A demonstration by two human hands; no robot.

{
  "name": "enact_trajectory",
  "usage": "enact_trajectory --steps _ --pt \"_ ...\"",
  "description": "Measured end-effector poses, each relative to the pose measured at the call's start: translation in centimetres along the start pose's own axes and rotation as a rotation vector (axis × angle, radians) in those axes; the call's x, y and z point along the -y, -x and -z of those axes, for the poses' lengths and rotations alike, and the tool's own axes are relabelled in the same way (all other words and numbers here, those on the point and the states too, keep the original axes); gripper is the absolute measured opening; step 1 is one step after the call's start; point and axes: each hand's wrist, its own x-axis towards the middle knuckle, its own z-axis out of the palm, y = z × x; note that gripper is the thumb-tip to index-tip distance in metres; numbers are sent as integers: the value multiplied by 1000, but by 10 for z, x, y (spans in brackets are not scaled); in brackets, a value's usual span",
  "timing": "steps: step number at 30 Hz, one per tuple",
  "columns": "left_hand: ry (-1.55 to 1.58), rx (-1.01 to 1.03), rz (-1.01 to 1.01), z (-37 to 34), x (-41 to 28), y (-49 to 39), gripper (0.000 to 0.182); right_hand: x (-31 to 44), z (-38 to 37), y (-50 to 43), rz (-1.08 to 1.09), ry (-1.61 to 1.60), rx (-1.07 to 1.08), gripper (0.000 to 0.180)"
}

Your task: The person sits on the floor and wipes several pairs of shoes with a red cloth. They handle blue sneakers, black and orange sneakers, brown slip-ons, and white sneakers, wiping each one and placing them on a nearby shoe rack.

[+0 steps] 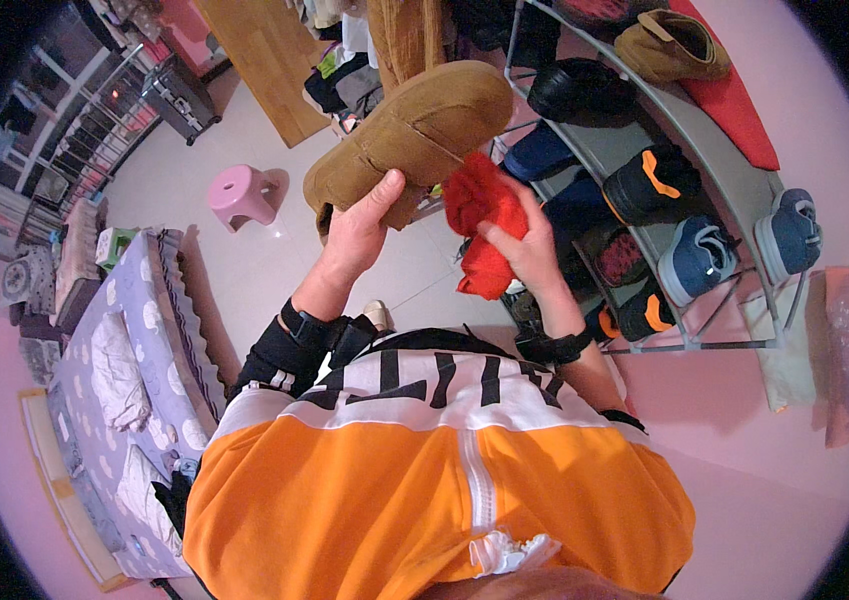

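Note:
A brown suede-like shoe (424, 124) is held up in front of me, its toe toward the upper right. My left hand (360, 232) grips it near the heel, thumb lying along the side. A bunched red cloth (486, 225) is in my right hand (533, 244), its upper edge against or just beside the shoe's lower side. Both wrists wear black straps. To the right stands a metal-framed shoe rack (683, 225), close to my right hand. A similar brown shoe (668, 46) sits on its top shelf.
Several shoes fill the rack, including a blue sneaker (698, 259) and a black shoe with orange (653, 184). A pink stool (243, 196) stands on the tiled floor. At left is a bed (158, 330); a dark suitcase (180, 97) stands farther back. Clothes hang beside a wooden panel (267, 67).

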Motion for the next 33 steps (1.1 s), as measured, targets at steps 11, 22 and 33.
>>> enact_trajectory --steps 11,22,33 --pt "-792 13 -236 8 9 2 33 65 16 -22 286 -88 -384 69" --pt "-1137 161 -376 4 17 -7 37 86 -13 -42 626 721 -149 69" --pt "100 -65 336 -1 5 -21 42 52 30 -64 311 344 -445 63"
